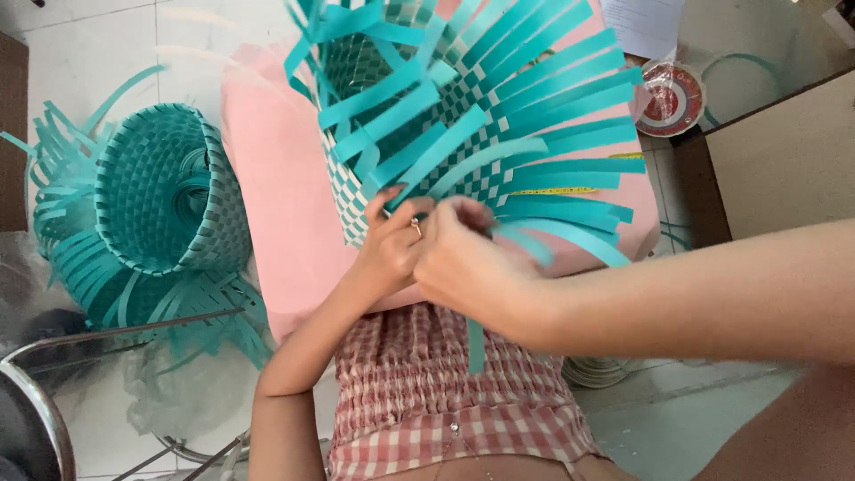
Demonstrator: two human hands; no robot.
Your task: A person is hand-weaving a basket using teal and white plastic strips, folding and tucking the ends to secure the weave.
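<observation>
A half-woven basket (419, 116) of teal and white plastic strips lies on its side on a pink cushion (276, 205) on my lap, its loose strips (561, 151) fanning out to the right. My left hand (392, 245), with a ring, grips the basket's near edge. My right hand (468, 258) is closed just beside it, pinching a teal strip (552, 240) at the weave's edge. One strip (476, 343) hangs down over my checked pink top.
Finished teal baskets (160, 191) are stacked at the left on the tiled floor. A metal chair frame (40, 392) curves at the lower left. A roll of tape (670, 98), a paper sheet and a glass-topped table (766, 44) are at the upper right.
</observation>
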